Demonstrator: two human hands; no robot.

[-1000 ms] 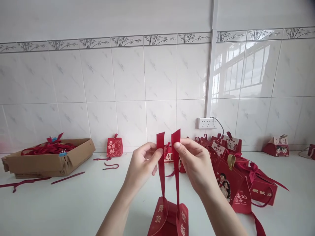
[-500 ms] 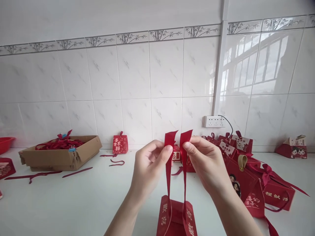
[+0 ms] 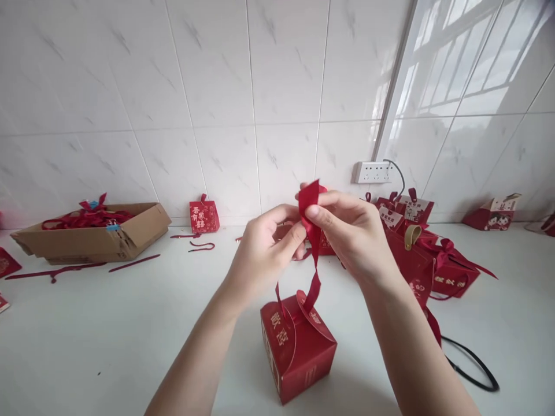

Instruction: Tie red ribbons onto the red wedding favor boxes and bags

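Observation:
A red gift box (image 3: 309, 353) with gold characters sits on the white table, its curved top flaps drawn together. Red ribbon (image 3: 313, 289) rises from both sides of its top toward my hands. My left hand (image 3: 267, 245) pinches the ribbon between thumb and fingers. Close against it, my right hand (image 3: 347, 225) grips the ribbon near its upper end, thumb toward me. The two ribbon ends meet between my fingers; exactly how they cross is partly hidden.
A cardboard tray (image 3: 93, 240) with red ribbons stands at the left. Behind is a small red box (image 3: 203, 215) by the tiled wall. Several finished red boxes (image 3: 453, 268) crowd the right, with a black cord loop (image 3: 477, 364) in front. A power strip (image 3: 373, 172) hangs on the wall.
My hands have come together, bringing the two separately held ribbon ends to one spot. The view has tilted down, so the whole gift box now shows.

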